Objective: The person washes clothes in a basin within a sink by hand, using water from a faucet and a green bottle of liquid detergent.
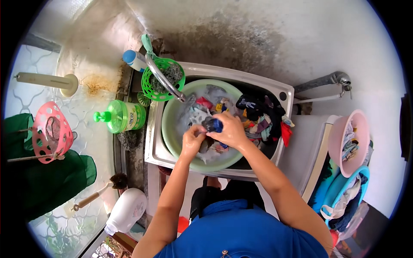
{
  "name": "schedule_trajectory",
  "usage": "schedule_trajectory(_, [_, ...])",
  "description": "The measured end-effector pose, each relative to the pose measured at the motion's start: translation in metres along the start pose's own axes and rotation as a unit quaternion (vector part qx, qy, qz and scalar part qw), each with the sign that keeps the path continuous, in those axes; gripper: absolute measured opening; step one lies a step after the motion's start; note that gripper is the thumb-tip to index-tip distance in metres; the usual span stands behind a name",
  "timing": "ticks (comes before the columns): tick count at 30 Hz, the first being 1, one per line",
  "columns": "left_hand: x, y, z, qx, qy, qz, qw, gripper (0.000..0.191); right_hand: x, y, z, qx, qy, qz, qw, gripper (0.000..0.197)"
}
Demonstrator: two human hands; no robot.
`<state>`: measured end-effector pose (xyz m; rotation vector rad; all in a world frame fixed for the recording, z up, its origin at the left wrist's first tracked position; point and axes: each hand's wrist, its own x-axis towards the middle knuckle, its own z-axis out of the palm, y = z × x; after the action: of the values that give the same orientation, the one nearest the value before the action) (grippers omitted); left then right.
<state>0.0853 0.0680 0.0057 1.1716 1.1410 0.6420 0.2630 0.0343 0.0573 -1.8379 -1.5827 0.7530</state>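
Note:
Over a pale green basin (167, 133) of cloudy, soapy water, both my hands hold one small dark blue cloth item (213, 124). My left hand (193, 141) pinches its left end between thumb and fingers. Across its right side curl the fingers of my right hand (230, 130). Wet clothes (204, 102) in red, white, yellow and grey float around it. A heap of dark and mixed-colour clothes (263, 116) lies at the basin's right, with a red piece hanging over the sink's edge. The basin sits in a stainless steel sink (232, 71).
A chrome faucet (164, 79) arches over the basin's upper left, by a green perforated basket (146, 80) of steel wool. Left stand a green pump bottle (124, 116) and a white bottle (127, 209). Right are a pink basin (334, 145) and a blue basin (332, 190), both holding clothes.

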Motion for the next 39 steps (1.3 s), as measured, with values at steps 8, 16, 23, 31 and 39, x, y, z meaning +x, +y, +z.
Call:
schedule_trajectory(8, [0.007, 0.033, -0.020, 0.176, 0.043, 0.112, 0.977, 0.034, -0.012, 0.008, -0.054, 0.224, -0.070, -0.040, 0.971, 0.054])
schedule_trajectory(16, [0.085, -0.100, -0.008, 0.667, 0.023, 0.066, 0.742, 0.063, 0.027, 0.087, 0.066, -0.193, -0.146, 0.051, 0.969, 0.081])
schedule_trajectory(23, [0.105, -0.164, -0.007, 0.589, -0.115, -0.104, 0.793, 0.055, 0.024, 0.183, 0.174, -0.263, -0.107, 0.076, 0.956, 0.044])
schedule_trajectory(31, [0.119, -0.152, 0.000, 0.539, -0.032, -0.053, 0.840, 0.047, 0.074, 0.145, 0.123, -0.241, -0.044, 0.059, 0.968, 0.023])
schedule_trajectory(39, [0.046, -0.015, -0.010, -0.112, -0.035, -0.028, 0.993, 0.044, 0.039, 0.020, -0.003, -0.024, 0.070, -0.063, 0.995, 0.016])
